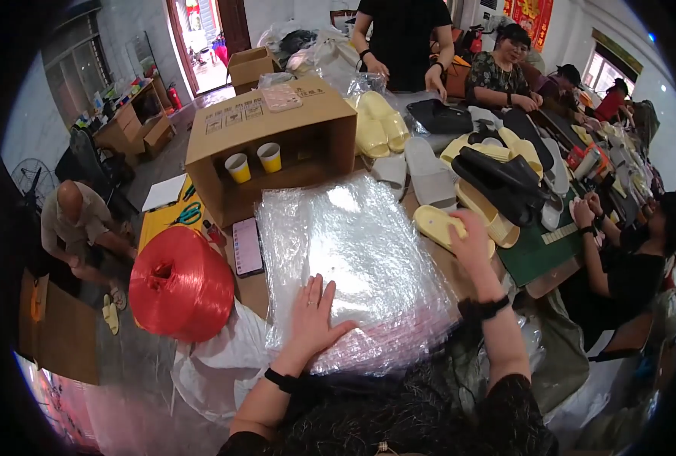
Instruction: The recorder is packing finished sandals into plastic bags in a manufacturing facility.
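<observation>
My left hand (313,318) lies flat, fingers spread, on the lower left of a stack of clear plastic bags (364,243). To the right of the stack, my right hand (471,247) has its fingers closed on a pale yellow slipper (432,222), whose lower part is partly covered by the hand. Just beyond are another pale yellow slipper (497,225), grey slippers (430,178) and black slippers (497,178), heaped together. Both of my wrists carry dark bands.
An open cardboard box (269,99) holding two yellow cups (270,157) stands behind the bags. At left are a red twine roll (182,285), a phone (247,247) and scissors (189,213). A green cutting mat (539,254) lies right; people work around the table.
</observation>
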Demonstrator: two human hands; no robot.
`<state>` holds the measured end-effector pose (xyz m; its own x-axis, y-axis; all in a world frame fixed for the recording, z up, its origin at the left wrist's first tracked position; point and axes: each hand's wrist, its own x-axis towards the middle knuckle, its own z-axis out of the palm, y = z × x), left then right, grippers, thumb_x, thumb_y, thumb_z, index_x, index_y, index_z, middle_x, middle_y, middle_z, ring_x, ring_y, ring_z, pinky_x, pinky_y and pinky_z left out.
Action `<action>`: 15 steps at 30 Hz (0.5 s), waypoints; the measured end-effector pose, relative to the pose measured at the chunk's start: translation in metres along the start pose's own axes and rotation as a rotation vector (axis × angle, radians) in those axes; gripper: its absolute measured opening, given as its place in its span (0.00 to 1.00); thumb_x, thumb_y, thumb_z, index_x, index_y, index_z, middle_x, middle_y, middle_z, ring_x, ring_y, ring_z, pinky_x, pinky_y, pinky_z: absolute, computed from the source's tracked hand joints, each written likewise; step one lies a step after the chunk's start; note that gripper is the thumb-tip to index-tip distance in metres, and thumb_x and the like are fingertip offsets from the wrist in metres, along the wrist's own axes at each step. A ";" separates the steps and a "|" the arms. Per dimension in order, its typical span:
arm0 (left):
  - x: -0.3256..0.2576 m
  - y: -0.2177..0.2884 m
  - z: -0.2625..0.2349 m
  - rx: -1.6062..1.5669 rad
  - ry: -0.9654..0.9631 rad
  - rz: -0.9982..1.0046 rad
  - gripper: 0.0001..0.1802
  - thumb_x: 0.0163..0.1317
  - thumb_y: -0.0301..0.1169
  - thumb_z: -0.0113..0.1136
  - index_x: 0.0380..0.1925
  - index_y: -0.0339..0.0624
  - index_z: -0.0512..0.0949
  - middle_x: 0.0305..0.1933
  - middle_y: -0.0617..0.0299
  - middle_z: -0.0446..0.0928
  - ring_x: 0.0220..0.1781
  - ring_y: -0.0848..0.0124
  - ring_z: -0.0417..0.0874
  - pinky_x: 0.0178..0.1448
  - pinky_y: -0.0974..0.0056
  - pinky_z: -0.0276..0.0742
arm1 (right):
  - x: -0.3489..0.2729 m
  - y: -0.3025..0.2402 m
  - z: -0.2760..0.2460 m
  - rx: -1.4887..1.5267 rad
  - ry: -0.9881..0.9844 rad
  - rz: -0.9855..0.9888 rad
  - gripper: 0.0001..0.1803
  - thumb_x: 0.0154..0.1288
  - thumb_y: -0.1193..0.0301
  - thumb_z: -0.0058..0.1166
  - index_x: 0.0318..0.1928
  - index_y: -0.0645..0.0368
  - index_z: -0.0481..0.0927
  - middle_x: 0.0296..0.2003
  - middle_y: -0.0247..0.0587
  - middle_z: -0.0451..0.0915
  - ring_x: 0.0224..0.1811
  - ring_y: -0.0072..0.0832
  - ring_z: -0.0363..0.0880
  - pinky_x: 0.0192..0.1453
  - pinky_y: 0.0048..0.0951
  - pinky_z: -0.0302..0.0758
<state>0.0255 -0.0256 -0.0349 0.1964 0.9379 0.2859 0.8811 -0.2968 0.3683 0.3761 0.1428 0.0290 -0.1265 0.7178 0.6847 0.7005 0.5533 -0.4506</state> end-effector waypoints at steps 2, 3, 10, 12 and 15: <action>-0.001 -0.001 -0.003 0.003 -0.008 -0.008 0.54 0.55 0.64 0.64 0.70 0.35 0.62 0.76 0.34 0.55 0.78 0.40 0.55 0.78 0.42 0.50 | 0.031 0.005 0.032 -0.088 -0.146 0.025 0.19 0.59 0.74 0.60 0.52 0.56 0.79 0.50 0.47 0.78 0.57 0.47 0.74 0.60 0.43 0.72; 0.000 -0.001 -0.003 0.003 -0.017 -0.014 0.54 0.55 0.64 0.64 0.70 0.35 0.62 0.76 0.34 0.55 0.78 0.40 0.55 0.78 0.41 0.50 | 0.043 0.012 0.047 -0.091 -0.139 0.028 0.19 0.59 0.74 0.60 0.52 0.56 0.79 0.50 0.47 0.78 0.57 0.47 0.74 0.60 0.43 0.72; -0.001 0.002 -0.006 -0.031 -0.032 -0.030 0.54 0.56 0.64 0.64 0.70 0.34 0.62 0.76 0.34 0.53 0.79 0.40 0.52 0.77 0.41 0.49 | 0.105 0.046 0.120 -0.428 -0.237 -0.019 0.28 0.58 0.70 0.62 0.60 0.56 0.74 0.53 0.47 0.78 0.61 0.47 0.73 0.67 0.50 0.67; 0.001 0.001 -0.004 -0.055 -0.047 -0.030 0.54 0.56 0.64 0.64 0.71 0.34 0.61 0.77 0.34 0.51 0.80 0.41 0.50 0.78 0.40 0.48 | 0.117 0.056 0.131 -0.524 -0.247 -0.013 0.29 0.59 0.68 0.62 0.62 0.55 0.72 0.52 0.47 0.79 0.61 0.46 0.74 0.69 0.53 0.64; 0.004 0.004 -0.004 -0.052 -0.080 -0.036 0.54 0.57 0.64 0.63 0.72 0.35 0.60 0.78 0.35 0.51 0.80 0.41 0.50 0.78 0.40 0.47 | 0.136 0.068 0.147 -0.828 -0.583 0.136 0.39 0.56 0.64 0.65 0.68 0.48 0.65 0.52 0.49 0.81 0.58 0.48 0.78 0.69 0.61 0.62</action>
<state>0.0276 -0.0237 -0.0286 0.2008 0.9589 0.2007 0.8650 -0.2697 0.4231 0.3036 0.3404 0.0075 -0.1773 0.9689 0.1724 0.9719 0.1448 0.1853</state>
